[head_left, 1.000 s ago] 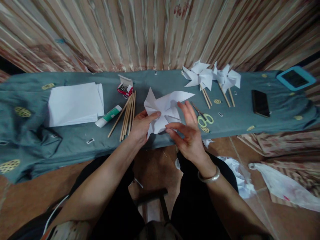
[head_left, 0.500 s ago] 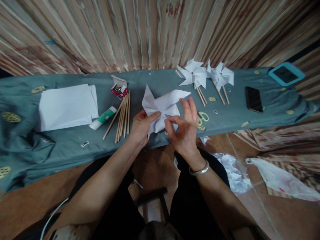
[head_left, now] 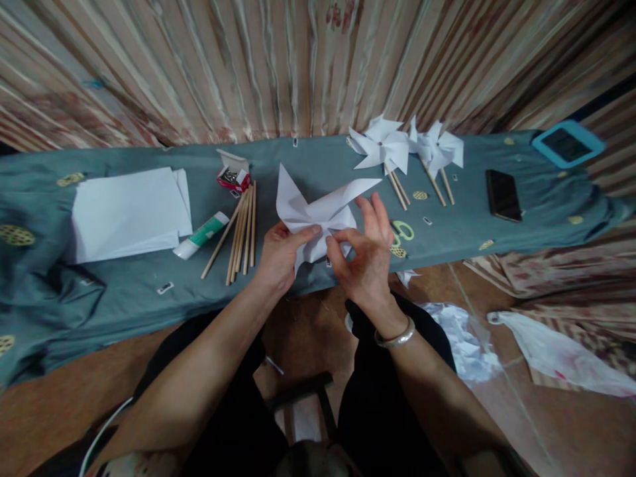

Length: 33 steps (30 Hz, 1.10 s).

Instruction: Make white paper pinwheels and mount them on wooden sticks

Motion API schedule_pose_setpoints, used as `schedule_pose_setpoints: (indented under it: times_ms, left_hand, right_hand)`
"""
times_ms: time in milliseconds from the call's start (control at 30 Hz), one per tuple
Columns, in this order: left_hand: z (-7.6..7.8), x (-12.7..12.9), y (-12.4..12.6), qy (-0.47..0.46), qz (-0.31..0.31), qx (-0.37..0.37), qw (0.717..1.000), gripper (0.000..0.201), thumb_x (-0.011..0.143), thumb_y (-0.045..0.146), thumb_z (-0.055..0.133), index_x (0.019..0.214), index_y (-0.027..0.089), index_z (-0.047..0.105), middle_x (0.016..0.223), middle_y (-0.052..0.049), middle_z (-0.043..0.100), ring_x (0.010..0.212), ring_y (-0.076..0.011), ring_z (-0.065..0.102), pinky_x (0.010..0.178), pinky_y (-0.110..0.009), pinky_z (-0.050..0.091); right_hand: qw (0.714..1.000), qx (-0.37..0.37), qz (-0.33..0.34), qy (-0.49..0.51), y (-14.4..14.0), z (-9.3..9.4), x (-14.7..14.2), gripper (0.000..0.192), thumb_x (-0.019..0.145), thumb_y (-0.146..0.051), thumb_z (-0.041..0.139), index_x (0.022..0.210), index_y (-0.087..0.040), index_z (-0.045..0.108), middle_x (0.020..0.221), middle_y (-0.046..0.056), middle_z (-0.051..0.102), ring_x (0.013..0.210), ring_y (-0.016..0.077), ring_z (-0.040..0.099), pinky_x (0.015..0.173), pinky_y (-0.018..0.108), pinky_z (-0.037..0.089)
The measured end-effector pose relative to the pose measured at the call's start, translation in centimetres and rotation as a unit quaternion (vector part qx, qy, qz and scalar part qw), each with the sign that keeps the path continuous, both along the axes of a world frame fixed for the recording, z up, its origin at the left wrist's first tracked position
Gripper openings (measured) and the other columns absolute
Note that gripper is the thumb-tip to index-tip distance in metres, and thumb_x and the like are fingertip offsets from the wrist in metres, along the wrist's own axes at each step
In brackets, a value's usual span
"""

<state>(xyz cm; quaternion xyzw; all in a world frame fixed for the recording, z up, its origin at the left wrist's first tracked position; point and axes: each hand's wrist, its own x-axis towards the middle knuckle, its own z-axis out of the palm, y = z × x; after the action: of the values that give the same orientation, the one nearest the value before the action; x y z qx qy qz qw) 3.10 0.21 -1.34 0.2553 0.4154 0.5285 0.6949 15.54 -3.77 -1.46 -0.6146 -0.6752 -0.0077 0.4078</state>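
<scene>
A white paper pinwheel point(head_left: 318, 212) is held above the near part of the cloth-covered table, its blades folded in toward the centre. My left hand point(head_left: 281, 255) grips it from the left, thumb pressed on top near the middle and the fingers hidden beneath. At its lower right, my right hand point(head_left: 362, 255) pinches the paper near the centre between thumb and index finger, the other fingers raised. Whatever lies under those fingertips is too small to make out. No stick is visible on this pinwheel.
To the left lie wooden sticks point(head_left: 242, 235), a glue tube point(head_left: 201, 235), a small red box of metal pieces point(head_left: 233, 173) and white paper sheets point(head_left: 126, 215). Finished pinwheels point(head_left: 382, 142) on sticks, green-handled scissors point(head_left: 403, 230), a phone point(head_left: 503, 195) and a blue-framed device point(head_left: 569, 144) are rightward.
The pinwheel's upper left blade has opened outward a little and its right blade looks narrower. Both hands keep nearly the same hold, and the view has shifted slightly.
</scene>
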Motion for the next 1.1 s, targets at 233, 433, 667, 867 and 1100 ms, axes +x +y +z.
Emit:
schedule_pose_setpoints:
  times_ms: [233,433,667,867,1100]
  left_hand:
    - [-0.2,0.1,0.1,0.007,0.003,0.001,1.000,0.037,0.043,0.022,0.090,0.073,0.015,0.070,0.072,-0.001,0.073,0.071,-0.0171,0.068,0.073,-0.029,0.052]
    - [-0.2,0.1,0.1,0.008,0.004,0.010,1.000,0.033,0.046,0.021,0.088,0.074,0.015,0.070,0.071,-0.001,0.073,0.066,-0.0151,0.066,0.068,-0.026,0.051]
    - [-0.5,-0.3,0.6,0.013,0.016,0.011,1.000,0.029,0.048,0.017,0.085,0.073,0.016,0.070,0.073,-0.001,0.073,0.066,-0.0141,0.065,0.067,-0.026,0.051]
    - [-0.5,-1.0,1.0,-0.006,0.015,-0.016,1.000,0.037,0.047,0.018,0.086,0.081,0.013,0.071,0.075,-0.002,0.075,0.066,-0.0154,0.067,0.070,-0.027,0.054]
    - [-0.6,-0.8,0.3,0.011,-0.062,-0.024,0.998,0.038,0.044,0.020,0.088,0.076,0.012,0.070,0.072,-0.003,0.074,0.061,-0.0142,0.065,0.066,-0.026,0.052]
  right_hand:
    - [1.000,0.005,0.002,0.002,0.0,-0.1,-0.1,0.012,0.086,-0.029,0.058,0.078,-0.025,0.066,0.146,0.003,0.049,0.145,0.0333,0.031,0.111,0.064,0.031]
    - [1.000,0.000,0.003,-0.004,0.0,0.0,-0.1,0.014,0.085,-0.030,0.060,0.074,-0.024,0.066,0.144,0.004,0.051,0.143,0.0337,0.034,0.111,0.063,0.032]
    - [0.999,-0.008,0.029,-0.012,-0.8,0.4,0.0,0.013,0.087,-0.036,0.061,0.082,-0.026,0.068,0.149,0.003,0.046,0.146,0.0348,0.028,0.112,0.064,0.029]
    - [0.997,0.006,0.013,0.078,-0.7,1.1,1.6,0.020,0.084,-0.040,0.066,0.097,-0.025,0.068,0.147,0.008,0.049,0.139,0.0314,0.041,0.113,0.059,0.032]
    - [0.858,-0.270,0.098,0.427,0.9,0.6,3.0,0.043,0.069,-0.057,0.075,0.092,-0.021,0.071,0.092,0.005,0.075,0.085,0.0206,0.069,0.079,0.036,0.055]
